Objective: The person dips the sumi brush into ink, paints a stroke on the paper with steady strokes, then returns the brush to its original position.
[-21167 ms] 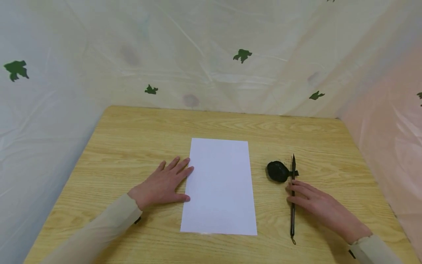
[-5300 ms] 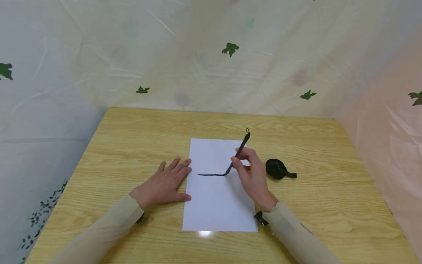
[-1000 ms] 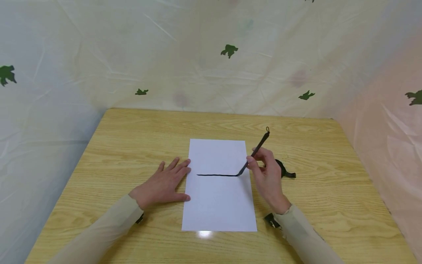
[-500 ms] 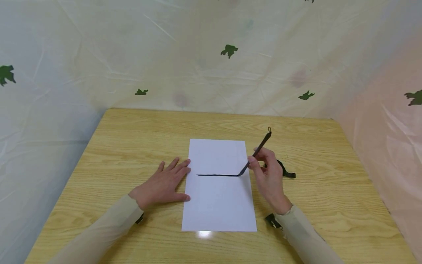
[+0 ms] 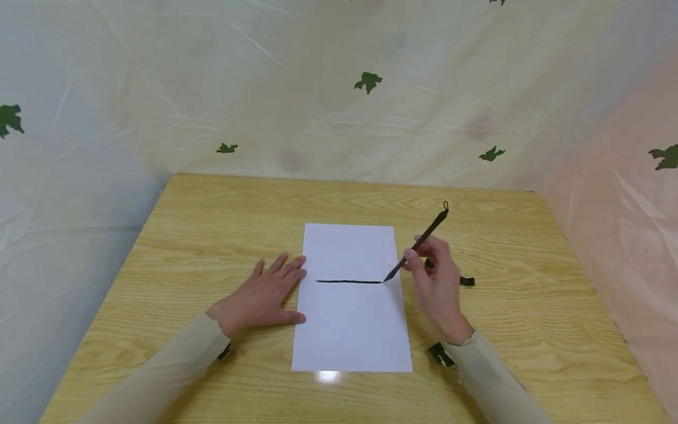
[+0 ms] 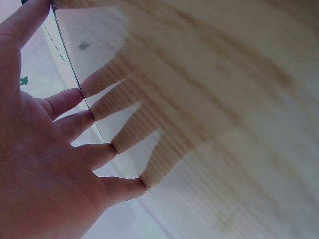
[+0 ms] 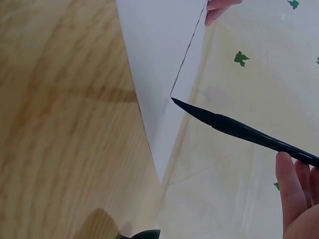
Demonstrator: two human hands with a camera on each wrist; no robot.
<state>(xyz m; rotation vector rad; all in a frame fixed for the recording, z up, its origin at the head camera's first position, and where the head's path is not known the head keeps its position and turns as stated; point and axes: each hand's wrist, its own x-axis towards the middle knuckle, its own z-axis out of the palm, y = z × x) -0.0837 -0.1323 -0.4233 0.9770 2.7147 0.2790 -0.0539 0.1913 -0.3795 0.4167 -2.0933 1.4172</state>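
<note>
My right hand (image 5: 435, 282) pinches a dark writing brush (image 5: 418, 242) by its handle, thumb against fingers. The brush leans to the upper right, its hanging loop at the top. Its pointed tip sits right at the right end of a black ink line (image 5: 349, 281) that runs across the white paper (image 5: 352, 330). In the right wrist view the brush bristles (image 7: 194, 110) taper to that line's end. My left hand (image 5: 259, 300) lies spread on the table, fingertips and thumb at the paper's left edge. The left wrist view shows its straight fingers (image 6: 99, 155) touching the surface.
A small black ink dish (image 5: 467, 281) with a short handle stands right of the paper, mostly hidden behind my right hand. The wooden table (image 5: 228, 224) extends to a pale curtain (image 5: 296, 88) with green leaf-like shapes at the back and sides.
The brush was lifted from beside the dish, and the ink line appeared, growing rightward. In the last half second the brush tip straightened at the line's end and my right hand shifted slightly right.
</note>
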